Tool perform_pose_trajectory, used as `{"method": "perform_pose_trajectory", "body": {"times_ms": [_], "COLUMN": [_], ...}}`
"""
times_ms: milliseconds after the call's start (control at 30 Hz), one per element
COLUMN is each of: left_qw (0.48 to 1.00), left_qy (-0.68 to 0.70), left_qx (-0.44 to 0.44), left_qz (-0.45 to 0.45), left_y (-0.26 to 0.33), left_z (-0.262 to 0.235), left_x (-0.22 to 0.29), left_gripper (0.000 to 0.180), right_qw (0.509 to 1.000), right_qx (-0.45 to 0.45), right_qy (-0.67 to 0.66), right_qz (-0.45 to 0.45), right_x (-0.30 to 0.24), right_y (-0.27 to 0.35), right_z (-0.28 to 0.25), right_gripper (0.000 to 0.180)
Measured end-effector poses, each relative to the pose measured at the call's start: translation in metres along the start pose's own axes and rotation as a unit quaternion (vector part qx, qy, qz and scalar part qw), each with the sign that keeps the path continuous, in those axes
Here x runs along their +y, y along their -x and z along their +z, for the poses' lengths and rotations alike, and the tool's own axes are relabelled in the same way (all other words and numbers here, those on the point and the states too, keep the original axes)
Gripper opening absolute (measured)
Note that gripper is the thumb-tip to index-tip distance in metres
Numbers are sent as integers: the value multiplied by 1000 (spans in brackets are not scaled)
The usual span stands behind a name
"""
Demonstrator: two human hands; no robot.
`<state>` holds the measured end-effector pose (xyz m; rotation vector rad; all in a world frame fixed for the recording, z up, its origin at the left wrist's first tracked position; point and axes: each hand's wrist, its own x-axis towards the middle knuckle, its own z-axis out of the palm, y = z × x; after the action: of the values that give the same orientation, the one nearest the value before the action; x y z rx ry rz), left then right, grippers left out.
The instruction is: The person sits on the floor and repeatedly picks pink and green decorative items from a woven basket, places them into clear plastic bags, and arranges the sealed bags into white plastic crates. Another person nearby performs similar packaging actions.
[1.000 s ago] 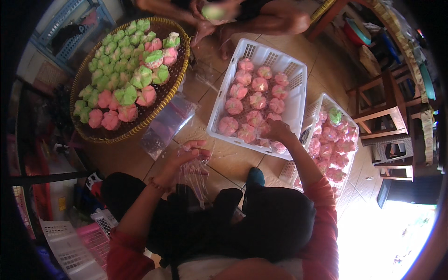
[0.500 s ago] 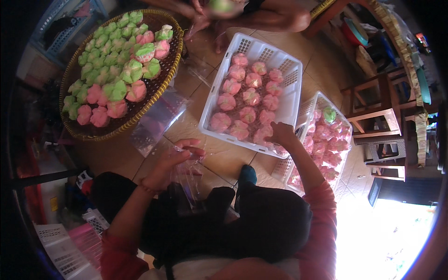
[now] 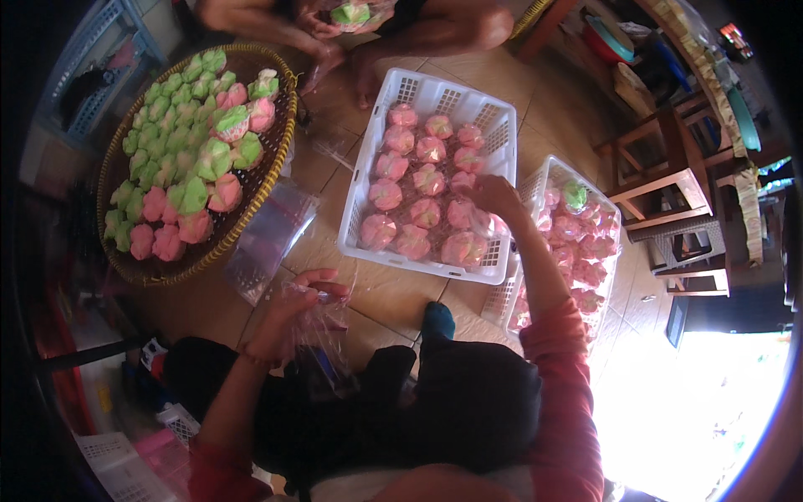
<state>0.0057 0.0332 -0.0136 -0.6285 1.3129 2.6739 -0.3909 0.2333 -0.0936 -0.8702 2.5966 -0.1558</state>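
Tiled floor (image 3: 393, 293) is carrying a white crate (image 3: 493, 117). My right hand (image 3: 493, 197) is reaching in, seemingly closing on a pink bun (image 3: 462, 213). My left hand (image 3: 297, 305) is pinching a clear plastic bag (image 3: 322, 351).

Single view — head camera, worn, looks steeply down onto tiled floor (image 3: 393, 293) from above person's lap. Fisheye bends edges toward rim. Near: own forearms entering from lower edge. Farther, toward top edge — white crate (image 3: 493, 117), round basket (image 3: 276, 167). No second view now.
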Motion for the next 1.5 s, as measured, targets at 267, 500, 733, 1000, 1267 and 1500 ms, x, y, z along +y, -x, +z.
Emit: {"method": "perform_pose_trajectory", "body": {"times_ms": [267, 500, 733, 1000, 1267, 1500], "left_qw": [1000, 1000, 1000, 999, 999, 997], "left_qy": [-1, 13, 21, -20, -7, 58], "left_qx": [7, -5, 13, 15, 28, 57], "left_qz": [17, 11, 14, 34, 42, 15], "left_y": [4, 1, 2, 9, 8, 4], "left_z": [2, -6, 1, 2, -2, -21], "left_x": [1, -5, -7, -5, -5, -16], "left_gripper": [64, 62, 58, 62, 59, 51], "right_qw": [988, 983, 945, 919, 881, 806], "right_qx": [125, 153, 300, 379, 394, 452], "right_qy": [-20, 76, 126, -105, -176, -268], "right_qz": [84, -67, -38, -28, 194, 274], "right_x": [21, 55, 35, 16, 79, 172], "right_y": [-37, -31, -18, 138, 285, 266], "right_z": [83, 117, 143, 78, 100, 82], "right_gripper": [56, 63, 52, 39, 28, 13]}}
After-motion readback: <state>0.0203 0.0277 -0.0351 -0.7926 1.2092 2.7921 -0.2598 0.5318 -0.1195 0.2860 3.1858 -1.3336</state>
